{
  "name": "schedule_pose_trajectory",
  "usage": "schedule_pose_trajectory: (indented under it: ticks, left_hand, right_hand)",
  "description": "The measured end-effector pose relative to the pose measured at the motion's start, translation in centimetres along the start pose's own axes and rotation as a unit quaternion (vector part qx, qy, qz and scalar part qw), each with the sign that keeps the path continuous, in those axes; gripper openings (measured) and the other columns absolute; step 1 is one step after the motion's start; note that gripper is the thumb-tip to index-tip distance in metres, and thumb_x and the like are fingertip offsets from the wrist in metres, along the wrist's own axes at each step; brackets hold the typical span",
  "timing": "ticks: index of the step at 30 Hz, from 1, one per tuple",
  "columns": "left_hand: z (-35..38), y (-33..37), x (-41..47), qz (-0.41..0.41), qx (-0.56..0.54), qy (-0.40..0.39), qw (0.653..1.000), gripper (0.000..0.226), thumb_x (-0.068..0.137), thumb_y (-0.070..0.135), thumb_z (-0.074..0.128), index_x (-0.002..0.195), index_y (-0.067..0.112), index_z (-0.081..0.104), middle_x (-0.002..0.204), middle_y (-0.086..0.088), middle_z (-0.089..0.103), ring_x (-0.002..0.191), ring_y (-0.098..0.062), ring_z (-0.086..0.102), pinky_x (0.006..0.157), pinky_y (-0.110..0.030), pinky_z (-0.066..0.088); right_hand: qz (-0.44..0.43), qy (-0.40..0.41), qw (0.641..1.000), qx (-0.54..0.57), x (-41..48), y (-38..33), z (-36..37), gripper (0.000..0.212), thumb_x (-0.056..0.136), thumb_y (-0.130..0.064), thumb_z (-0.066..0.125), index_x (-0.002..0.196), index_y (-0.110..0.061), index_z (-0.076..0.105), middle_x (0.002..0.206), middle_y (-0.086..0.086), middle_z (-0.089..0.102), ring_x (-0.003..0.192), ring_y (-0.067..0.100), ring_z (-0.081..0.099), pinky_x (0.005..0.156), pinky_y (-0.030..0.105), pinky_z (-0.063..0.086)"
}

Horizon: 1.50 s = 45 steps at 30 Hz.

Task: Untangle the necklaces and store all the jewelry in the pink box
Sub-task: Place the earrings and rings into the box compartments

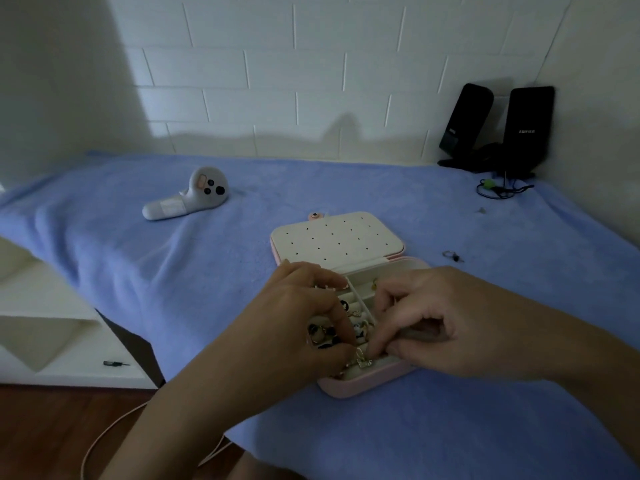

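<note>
Two hands work over an open pink box (363, 386) on a blue blanket (173, 271).
A white controller (187, 197) lies toward the blanket's far left. Mid-blanket, near the front edge, the left hand (304, 323) and right hand (450, 323) both pinch a gold jewelry piece (362, 360) at the box's front rim. A small ring (452, 255) lies right of the box, and black speakers (498, 129) stand in the far right corner.

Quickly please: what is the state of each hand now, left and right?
Left hand: fingers curled, pinching the small gold jewelry piece over the open pink box.
Right hand: pinching the same gold piece.
</note>
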<state>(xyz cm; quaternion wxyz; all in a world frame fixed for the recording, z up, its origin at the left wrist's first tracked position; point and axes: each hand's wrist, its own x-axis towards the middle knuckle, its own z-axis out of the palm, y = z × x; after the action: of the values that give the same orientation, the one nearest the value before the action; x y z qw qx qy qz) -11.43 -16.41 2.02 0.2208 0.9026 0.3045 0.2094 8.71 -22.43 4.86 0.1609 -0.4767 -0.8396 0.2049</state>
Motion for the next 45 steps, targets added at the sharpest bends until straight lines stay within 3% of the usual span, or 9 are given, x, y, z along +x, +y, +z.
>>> schedule_pose_trajectory:
  ticks: [4,9,18,21,27,31,35,40,45]
  left_hand:
    - [-0.3,0.0,-0.5,-0.015,-0.020,0.021,0.999,0.020,0.075,0.029,0.075,0.070,0.042,0.060,0.116,0.027,0.048,0.115,0.014,0.033,0.084,0.005,0.021]
    - [-0.4,-1.1,-1.4,-0.064,-0.055,0.081,0.993,0.012,0.073,0.029,0.076,0.072,0.035,0.066,0.112,0.028,0.054,0.109,0.011,0.045,0.084,0.003,0.027]
    - [-0.4,-2.0,-2.4,-0.087,-0.082,0.122,0.985,0.012,0.074,0.031,0.073,0.080,0.038,0.066,0.112,0.029,0.055,0.107,0.011,0.050,0.081,0.001,0.031]
    - [-0.3,-1.9,-2.6,-0.090,-0.086,0.127,0.984,0.010,0.075,0.032,0.072,0.071,0.039,0.066,0.112,0.029,0.056,0.107,0.012,0.049,0.082,0.000,0.032]
    - [-0.1,-2.0,-2.8,-0.081,-0.092,0.131,0.984,0.013,0.076,0.029,0.072,0.071,0.040,0.066,0.112,0.030,0.056,0.107,0.012,0.050,0.082,0.002,0.032]
    - [0.0,-1.9,-3.0,-0.066,-0.096,0.138,0.984,0.007,0.079,0.036,0.071,0.076,0.041,0.067,0.114,0.031,0.054,0.109,0.010,0.050,0.084,0.002,0.031]
    - [0.2,-1.8,-3.1,-0.031,-0.091,0.141,0.985,0.023,0.074,0.055,0.054,0.087,0.042,0.068,0.119,0.028,0.053,0.113,0.004,0.051,0.087,-0.002,0.033]
    - [1.2,-1.6,-3.3,0.045,-0.065,0.136,0.988,0.018,0.082,0.042,0.058,0.091,0.038,0.072,0.122,0.021,0.051,0.122,-0.008,0.046,0.098,-0.013,0.034]
    - [1.9,-1.4,-3.5,0.115,-0.002,0.140,0.983,0.023,0.090,0.035,0.054,0.098,0.030,0.075,0.123,0.006,0.055,0.123,-0.013,0.044,0.099,-0.018,0.036]
  right_hand:
    - [-0.004,0.043,0.999,0.018,0.2,-0.6,0.2,0.009,0.078,-0.033,0.070,0.084,-0.031,0.076,0.079,-0.015,0.054,0.077,0.003,0.054,0.065,0.008,0.036]
    - [0.005,0.038,0.999,0.012,0.9,-0.9,1.6,0.032,0.069,-0.061,0.065,0.090,-0.038,0.074,0.079,-0.017,0.054,0.077,0.004,0.055,0.063,0.016,0.036]
    - [-0.010,0.039,0.998,0.053,1.5,-1.4,2.5,0.020,0.074,-0.041,0.074,0.091,-0.032,0.076,0.081,-0.018,0.054,0.074,0.000,0.055,0.064,0.008,0.037]
    - [-0.014,0.040,0.998,0.053,1.5,-1.2,2.5,0.015,0.080,-0.036,0.069,0.090,-0.029,0.077,0.083,-0.014,0.058,0.077,0.003,0.058,0.065,0.010,0.039]
    - [-0.016,0.055,0.998,0.029,1.4,-1.0,2.4,0.024,0.078,-0.051,0.061,0.086,-0.033,0.075,0.084,-0.017,0.060,0.075,0.006,0.060,0.063,0.020,0.043]
    - [-0.035,0.080,0.994,0.061,1.5,-1.3,2.0,0.018,0.079,-0.046,0.064,0.081,-0.031,0.073,0.079,-0.015,0.060,0.066,0.009,0.057,0.059,0.016,0.040]
    - [-0.013,0.097,0.987,0.127,1.0,-1.3,1.1,0.009,0.080,-0.033,0.073,0.079,-0.024,0.072,0.076,-0.009,0.068,0.071,0.010,0.065,0.063,0.015,0.049]
    - [0.036,0.141,0.974,0.176,0.3,-0.8,0.4,0.015,0.075,-0.006,0.075,0.073,-0.021,0.072,0.068,-0.005,0.071,0.063,0.010,0.067,0.061,0.016,0.051]
    - [0.046,0.137,0.975,0.170,0.4,-1.1,0.4,0.020,0.075,-0.001,0.074,0.082,-0.020,0.075,0.076,-0.006,0.073,0.071,0.008,0.070,0.067,0.018,0.055]
